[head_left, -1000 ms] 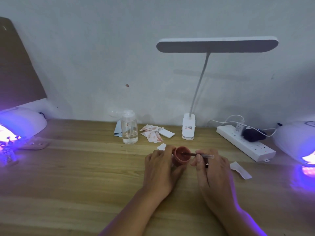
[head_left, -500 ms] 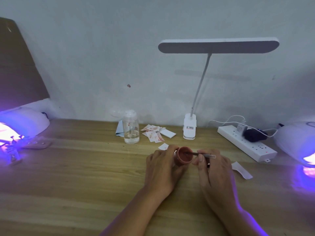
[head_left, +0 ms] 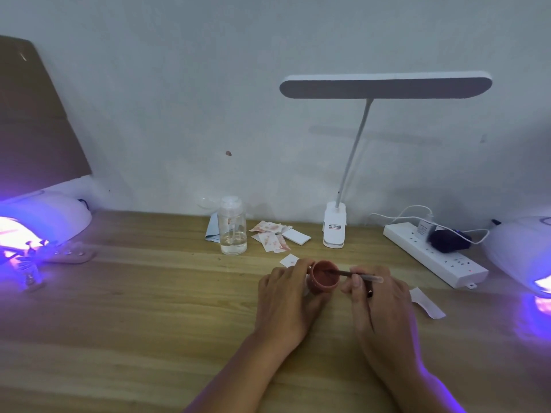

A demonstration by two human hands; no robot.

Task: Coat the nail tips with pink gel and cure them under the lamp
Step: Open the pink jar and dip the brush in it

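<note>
Left hand (head_left: 286, 302) gripped the small pink gel pot (head_left: 324, 281), fingers curled round its far side, pot tilted toward the right hand (head_left: 380, 311). Right hand pinched a thin brush (head_left: 357, 275) between thumb and fingers, tip dipped in the gel. Lit curing lamp (head_left: 41, 222) sat well left of the left hand; second curing lamp (head_left: 521, 248) well right of the right hand
</note>
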